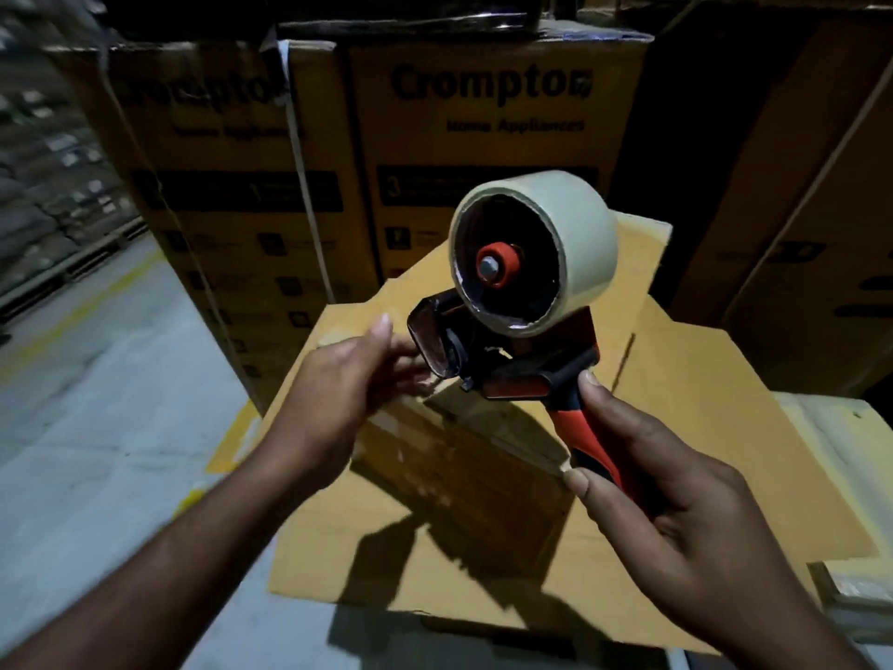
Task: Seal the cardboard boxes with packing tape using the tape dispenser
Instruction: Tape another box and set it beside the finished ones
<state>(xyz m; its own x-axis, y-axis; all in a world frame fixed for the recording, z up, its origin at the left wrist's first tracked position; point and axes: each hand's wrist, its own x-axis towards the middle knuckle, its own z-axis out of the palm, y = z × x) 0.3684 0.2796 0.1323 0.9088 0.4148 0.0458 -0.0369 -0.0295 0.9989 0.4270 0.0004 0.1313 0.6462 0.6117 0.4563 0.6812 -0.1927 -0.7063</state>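
My right hand point(676, 515) grips the red and black handle of a tape dispenser point(512, 350), held up above an open cardboard box point(435, 563). A pale roll of packing tape point(575, 224) sits on the dispenser's red hub. My left hand point(338, 394) reaches to the dispenser's front end, fingertips at the black blade guard; whether they pinch the tape end is hidden. The box flaps lie spread outward, and a darker brown carton shows inside.
Tall printed cardboard boxes point(483, 137) stand stacked right behind the open box, with more point(797, 210) at the right. Grey concrete floor point(96, 379) with a yellow line lies to the left. A pale flat surface point(841, 452) sits at the right edge.
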